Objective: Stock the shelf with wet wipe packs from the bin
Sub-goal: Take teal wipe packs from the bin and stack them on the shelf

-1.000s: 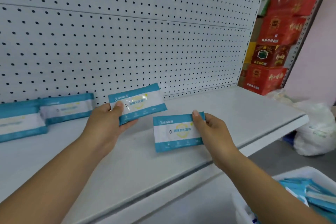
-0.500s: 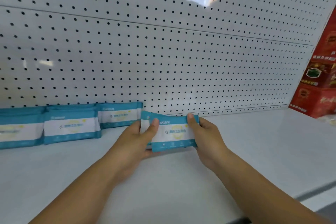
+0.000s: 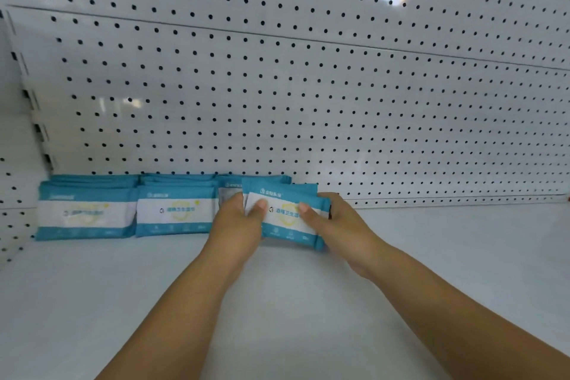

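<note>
Two blue-and-white wet wipe packs [image 3: 285, 214] lie stacked together between my hands, at the back of the white shelf [image 3: 277, 302] near the pegboard. My left hand [image 3: 237, 225] grips their left end, thumb on the front. My right hand [image 3: 339, 222] grips their right end the same way. Left of them, rows of stocked wet wipe packs [image 3: 175, 210] lean against the pegboard, with another stack [image 3: 86, 213] at the far left. One more pack [image 3: 228, 191] shows behind my left hand. The bin is out of view.
A white pegboard back wall [image 3: 308, 102] rises behind the shelf. A slotted upright and pegboard side panel [image 3: 18, 163] close off the left end. The shelf surface runs on to the right of my hands.
Both hands have carried the two packs, now held together, further back and left until they sit beside the stocked row. The view has swung left; the red boxes and bin are gone.
</note>
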Motion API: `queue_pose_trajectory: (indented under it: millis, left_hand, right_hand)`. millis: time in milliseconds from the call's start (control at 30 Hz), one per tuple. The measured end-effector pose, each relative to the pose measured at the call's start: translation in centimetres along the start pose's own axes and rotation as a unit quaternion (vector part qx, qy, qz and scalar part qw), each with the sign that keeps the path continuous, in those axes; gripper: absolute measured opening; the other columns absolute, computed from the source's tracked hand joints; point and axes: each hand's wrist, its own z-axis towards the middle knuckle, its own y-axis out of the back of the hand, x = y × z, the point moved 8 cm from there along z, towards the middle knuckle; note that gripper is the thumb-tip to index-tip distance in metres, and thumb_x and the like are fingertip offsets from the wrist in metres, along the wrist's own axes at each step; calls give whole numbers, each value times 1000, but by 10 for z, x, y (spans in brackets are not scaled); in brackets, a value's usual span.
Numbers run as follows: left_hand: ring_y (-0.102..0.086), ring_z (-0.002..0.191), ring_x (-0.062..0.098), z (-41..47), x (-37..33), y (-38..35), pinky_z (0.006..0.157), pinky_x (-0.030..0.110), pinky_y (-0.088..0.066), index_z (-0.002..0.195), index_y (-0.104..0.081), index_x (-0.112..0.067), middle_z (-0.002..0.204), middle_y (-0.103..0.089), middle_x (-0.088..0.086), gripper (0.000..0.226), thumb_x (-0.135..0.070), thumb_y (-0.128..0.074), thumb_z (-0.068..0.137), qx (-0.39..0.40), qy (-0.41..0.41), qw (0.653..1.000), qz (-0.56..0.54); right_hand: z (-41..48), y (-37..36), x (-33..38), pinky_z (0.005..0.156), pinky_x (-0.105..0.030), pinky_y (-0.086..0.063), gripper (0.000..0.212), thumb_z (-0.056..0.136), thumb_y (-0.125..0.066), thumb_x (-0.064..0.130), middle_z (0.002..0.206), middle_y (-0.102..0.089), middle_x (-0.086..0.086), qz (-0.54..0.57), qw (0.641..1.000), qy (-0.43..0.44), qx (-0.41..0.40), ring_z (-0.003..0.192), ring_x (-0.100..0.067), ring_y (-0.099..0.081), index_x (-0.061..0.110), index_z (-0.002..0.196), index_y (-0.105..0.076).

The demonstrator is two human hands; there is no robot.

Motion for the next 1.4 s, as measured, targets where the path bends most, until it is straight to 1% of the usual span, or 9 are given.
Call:
queue_pose_trajectory:
  millis: [133,233,367,467,533,667,833,1100,1400]
  left_hand:
    - [-60,85,14,0,-9,-1,70,30,-48,104,-57,-11,96,-63,3,24,-33,-48,104,0,-51,981,187]
    - [-57,75,11,-1,-17,15,61,27,-43,85,-56,-15,82,-60,-2,24,-34,-60,99,-66,-89,961,252]
    - [-58,98,22,-5,-24,52,73,34,-47,99,-64,-14,104,-59,4,20,-27,-75,88,-214,-102,932,274]
    - [-54,105,29,-5,-13,67,71,36,-44,105,-63,-11,110,-57,10,31,-29,-79,85,-262,-44,910,318]
    - [-53,104,29,-1,-3,69,71,38,-47,105,-61,-9,109,-57,12,37,-32,-79,84,-261,-2,899,351]
    - [-53,104,31,4,7,70,73,43,-52,105,-59,-8,110,-57,14,37,-32,-78,84,-266,16,898,350]
    - [-55,104,28,6,4,66,72,41,-52,109,-59,-8,111,-58,12,44,-43,-74,87,-263,13,901,345]
    - [-53,109,27,7,7,63,73,42,-53,116,-59,-9,117,-57,11,45,-39,-74,87,-264,8,889,374]
    - [-52,110,29,8,8,62,74,42,-51,111,-59,-8,116,-56,12,41,-41,-72,89,-270,-1,893,360]
  right_hand:
    - [10,3,4,84,-38,-61,31,89,-74,35,110,-71,-1,11,1000,12,-22,96,-15,-72,21,111,-57]
    - [17,4,10,81,-35,-61,28,90,-74,29,108,-70,-1,2,999,40,-36,95,-15,-71,20,110,-57]
    - [30,1,9,85,-39,-59,28,88,-76,28,107,-69,0,-28,995,67,-70,99,-17,-69,19,106,-57]
    - [36,-6,4,73,-27,-58,30,85,-80,26,103,-71,0,-19,995,70,-68,95,-17,-70,15,101,-57]
    - [41,-9,4,67,-21,-55,31,83,-81,27,101,-71,0,-27,994,78,-77,90,-16,-69,16,99,-57]
    - [50,-15,2,72,-33,-57,33,80,-83,32,95,-72,-1,-54,990,92,-90,80,-16,-65,16,94,-58]
    - [52,-23,4,61,-36,-47,44,78,-83,43,76,-60,-10,-87,984,113,-109,66,-12,-49,11,81,-52]
    - [43,-30,4,63,-10,-47,34,79,-84,31,91,-70,7,-95,987,107,-75,72,2,-59,17,100,-62]
    - [41,-33,5,66,-29,-50,34,81,-82,32,84,-68,-4,-156,977,107,-102,74,-21,-62,8,89,-59]
